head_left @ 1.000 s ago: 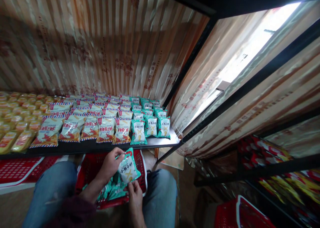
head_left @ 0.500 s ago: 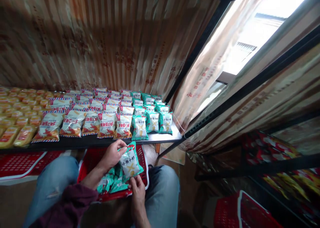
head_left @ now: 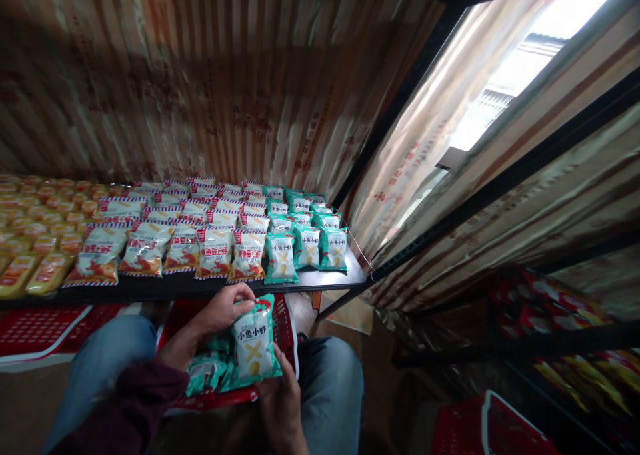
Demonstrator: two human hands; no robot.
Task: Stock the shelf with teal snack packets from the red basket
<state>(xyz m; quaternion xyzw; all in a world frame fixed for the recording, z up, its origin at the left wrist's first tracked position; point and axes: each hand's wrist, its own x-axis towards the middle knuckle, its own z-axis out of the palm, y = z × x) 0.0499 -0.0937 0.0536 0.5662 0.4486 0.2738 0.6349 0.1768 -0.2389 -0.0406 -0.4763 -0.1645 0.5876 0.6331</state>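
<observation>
Between my two hands is a teal-and-white snack bag (head_left: 253, 345), its printed front facing up at me. My left hand (head_left: 226, 308) pinches its upper left corner. Along the bag's lower right edge lies my right hand (head_left: 283, 388), thumb against the side and the other fingers hidden underneath. Below the bag, a red basket (head_left: 286, 315) sits between my knees with more teal snack bags (head_left: 206, 368) in it. On the shelf (head_left: 330, 278) just ahead, matching teal bags (head_left: 283, 258) stand in rows at the right end.
Left of the teal rows stand white-and-orange snack bags (head_left: 213, 252), then yellow packaged cakes (head_left: 49, 272). A black metal frame (head_left: 400, 262) slants on the right. Another red basket (head_left: 480, 422) is at lower right, beside a shelf of red and yellow packets (head_left: 575, 382).
The held bag has turned more upright and shifted slightly down and left. My right hand has moved from its bottom edge to its lower right side. My left hand still pinches the top.
</observation>
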